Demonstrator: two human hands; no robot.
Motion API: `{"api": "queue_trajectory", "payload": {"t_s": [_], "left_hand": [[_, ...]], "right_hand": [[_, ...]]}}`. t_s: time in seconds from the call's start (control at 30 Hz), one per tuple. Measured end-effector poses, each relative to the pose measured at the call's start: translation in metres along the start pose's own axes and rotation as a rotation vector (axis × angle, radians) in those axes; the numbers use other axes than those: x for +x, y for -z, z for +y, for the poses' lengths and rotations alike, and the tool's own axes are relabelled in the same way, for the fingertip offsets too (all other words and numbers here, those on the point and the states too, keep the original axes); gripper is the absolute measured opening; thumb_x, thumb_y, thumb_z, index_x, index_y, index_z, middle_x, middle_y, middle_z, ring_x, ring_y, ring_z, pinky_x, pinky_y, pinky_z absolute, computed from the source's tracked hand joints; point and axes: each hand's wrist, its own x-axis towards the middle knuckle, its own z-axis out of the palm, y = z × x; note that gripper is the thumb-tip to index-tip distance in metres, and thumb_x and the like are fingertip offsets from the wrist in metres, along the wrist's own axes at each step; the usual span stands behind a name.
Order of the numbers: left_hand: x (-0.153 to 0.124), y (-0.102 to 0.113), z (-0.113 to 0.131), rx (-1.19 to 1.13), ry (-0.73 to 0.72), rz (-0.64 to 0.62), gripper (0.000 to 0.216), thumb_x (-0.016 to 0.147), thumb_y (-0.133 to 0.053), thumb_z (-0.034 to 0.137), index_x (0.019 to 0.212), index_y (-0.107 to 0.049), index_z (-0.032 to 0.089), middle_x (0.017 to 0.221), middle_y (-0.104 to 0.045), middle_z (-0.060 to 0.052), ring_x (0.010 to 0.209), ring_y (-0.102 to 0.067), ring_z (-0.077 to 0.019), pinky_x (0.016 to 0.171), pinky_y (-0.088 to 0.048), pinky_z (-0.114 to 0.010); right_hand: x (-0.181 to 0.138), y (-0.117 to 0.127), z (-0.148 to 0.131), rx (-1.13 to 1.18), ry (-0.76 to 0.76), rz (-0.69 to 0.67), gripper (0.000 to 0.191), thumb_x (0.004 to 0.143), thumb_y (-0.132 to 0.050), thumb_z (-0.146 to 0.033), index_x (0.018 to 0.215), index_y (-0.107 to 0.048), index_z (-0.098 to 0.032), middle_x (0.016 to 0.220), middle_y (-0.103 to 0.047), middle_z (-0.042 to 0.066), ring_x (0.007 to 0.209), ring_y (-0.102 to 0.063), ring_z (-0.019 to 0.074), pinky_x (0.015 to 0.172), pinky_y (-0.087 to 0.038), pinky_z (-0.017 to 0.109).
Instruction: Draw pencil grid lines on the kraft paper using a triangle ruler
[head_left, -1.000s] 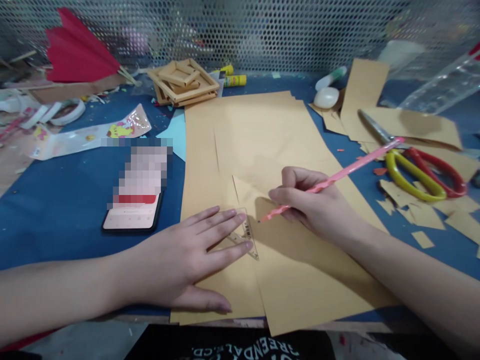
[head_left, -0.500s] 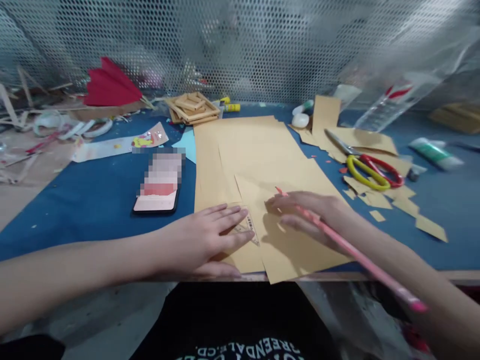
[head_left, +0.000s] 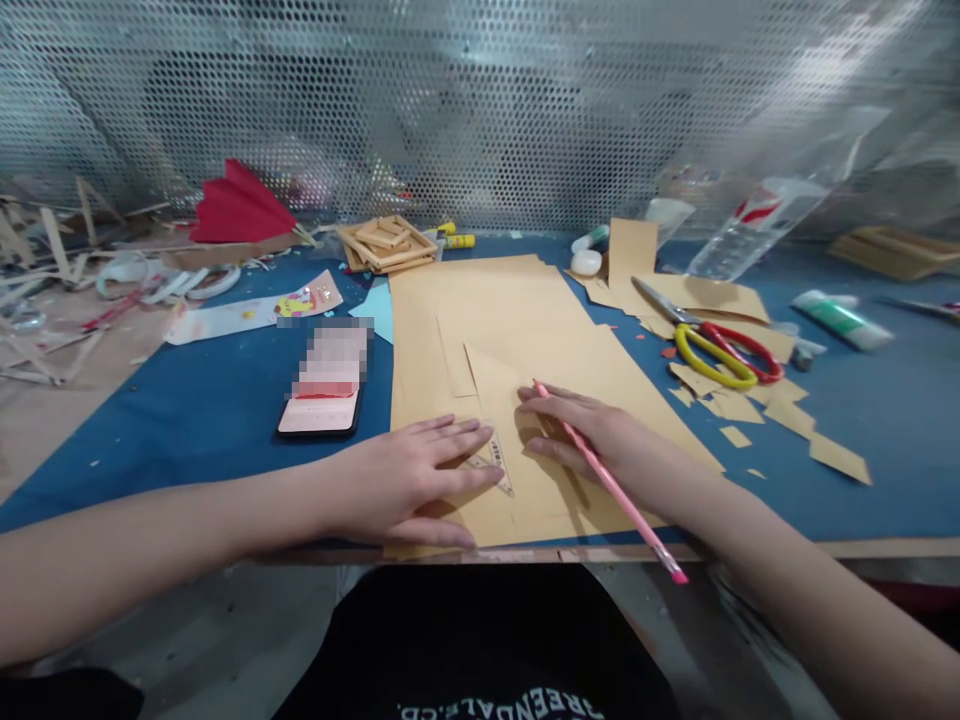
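Note:
My left hand (head_left: pixel 420 475) lies flat with fingers spread on a clear set square (head_left: pixel 501 465), pressing it onto tan paper sheets (head_left: pixel 495 290); the hand covers much of the set square. In my right hand (head_left: pixel 592 430) is a pink pencil (head_left: pixel 619 495), lying between thumb and fingers. Its tip points up and left over the paper, and its eraser end reaches past the table's front edge. The right fingertips rest on or just over the top sheet, to the right of the set square.
Left of the paper lies a phone (head_left: pixel 322 410). Scissors (head_left: pixel 712 340) rest on tan offcuts (head_left: pixel 787 415) at right, near a glue tube (head_left: pixel 844 318). Behind stand stacked wooden frames (head_left: pixel 386 245), a folded red paper piece (head_left: pixel 240 205) and a perforated metal panel (head_left: pixel 480 110).
My right hand has swung the pencil's eraser end leftward. The top sheet's lower corner no longer hangs past the table edge. My left hand stays on the set square. The view has shifted slightly.

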Motion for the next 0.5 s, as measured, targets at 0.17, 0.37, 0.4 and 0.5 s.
{"api": "queue_trajectory", "payload": {"t_s": [0.17,0.37,0.4,0.5], "left_hand": [[0.002,0.001,-0.001,0.024,0.015,-0.027,0.059,0.094,-0.041,0.051,0.142,-0.033,0.018,0.150,-0.022,-0.018,0.139,-0.021,-0.0297,0.114,-0.018,-0.046],[0.004,0.001,-0.003,0.021,-0.004,-0.017,0.056,0.093,-0.042,0.051,0.137,-0.040,0.016,0.148,-0.027,-0.018,0.140,-0.019,-0.0285,0.114,-0.017,-0.046],[0.004,0.001,-0.003,0.020,-0.001,-0.016,0.056,0.093,-0.042,0.051,0.137,-0.040,0.016,0.148,-0.027,-0.018,0.140,-0.019,-0.0284,0.114,-0.017,-0.046],[0.004,0.000,-0.005,0.013,0.020,-0.016,0.057,0.094,-0.042,0.050,0.139,-0.037,0.016,0.149,-0.025,-0.018,0.141,-0.018,-0.0285,0.114,-0.015,-0.048]], "right_hand": [[0.008,0.009,-0.005,0.076,-0.078,0.026,0.029,0.091,-0.046,-0.041,0.108,-0.065,-0.026,0.108,-0.067,0.007,0.100,-0.061,0.0245,0.083,-0.046,0.037],[0.028,-0.001,-0.012,0.512,-0.198,0.131,0.022,0.090,-0.049,-0.032,0.100,-0.064,-0.020,0.079,-0.065,0.002,0.071,-0.059,0.0149,0.065,-0.044,0.027],[0.032,-0.004,-0.011,0.560,-0.209,0.142,0.017,0.087,-0.054,-0.030,0.095,-0.064,-0.019,0.077,-0.064,0.002,0.068,-0.057,0.0139,0.061,-0.043,0.026],[0.039,-0.010,-0.007,0.638,-0.282,0.191,0.018,0.082,-0.061,-0.033,0.073,-0.058,-0.017,0.064,-0.058,-0.001,0.056,-0.049,0.0101,0.051,-0.036,0.023]]}}
